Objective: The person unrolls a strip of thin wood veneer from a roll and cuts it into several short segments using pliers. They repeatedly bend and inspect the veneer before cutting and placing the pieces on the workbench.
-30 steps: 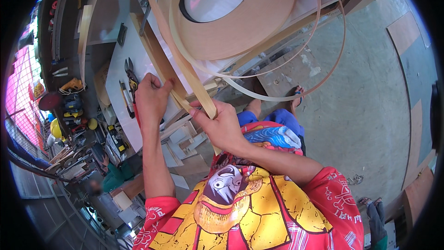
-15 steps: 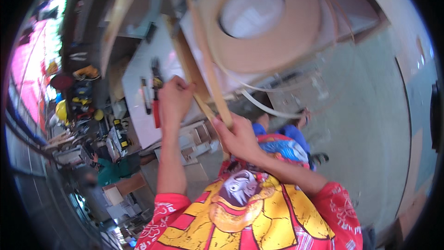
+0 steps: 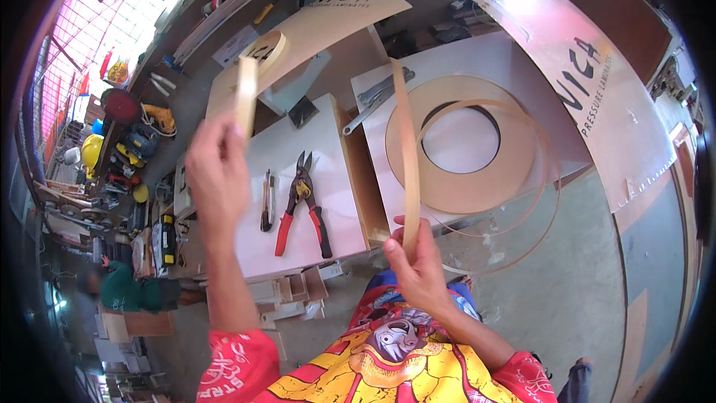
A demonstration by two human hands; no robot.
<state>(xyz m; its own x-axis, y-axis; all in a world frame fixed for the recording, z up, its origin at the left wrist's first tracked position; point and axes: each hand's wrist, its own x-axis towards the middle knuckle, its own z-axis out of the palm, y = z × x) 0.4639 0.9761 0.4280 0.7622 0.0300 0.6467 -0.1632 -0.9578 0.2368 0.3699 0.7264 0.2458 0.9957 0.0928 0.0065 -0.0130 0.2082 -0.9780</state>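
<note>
My left hand is raised at the left, its fingers closed on the lower end of a short pale edging strip, which curls at the top over a laminate sheet. My right hand grips a long wood-coloured edging strip that rises toward a large coiled roll of banding on a white board. Thin loops trail off the roll. Between my hands, red-and-black snips and a utility knife lie on a white panel. A metal wrench lies left of the roll.
Curved laminate sheets rise at back and right. Power tools and a yellow helmet crowd the left shelf. A co-worker in green is at lower left. Wood offcuts lie below the bench edge.
My left hand has left the spot by the long strip and moved up-left to the short strip. My right hand still grips the long strip. The view has shifted, showing more laminate sheets.
</note>
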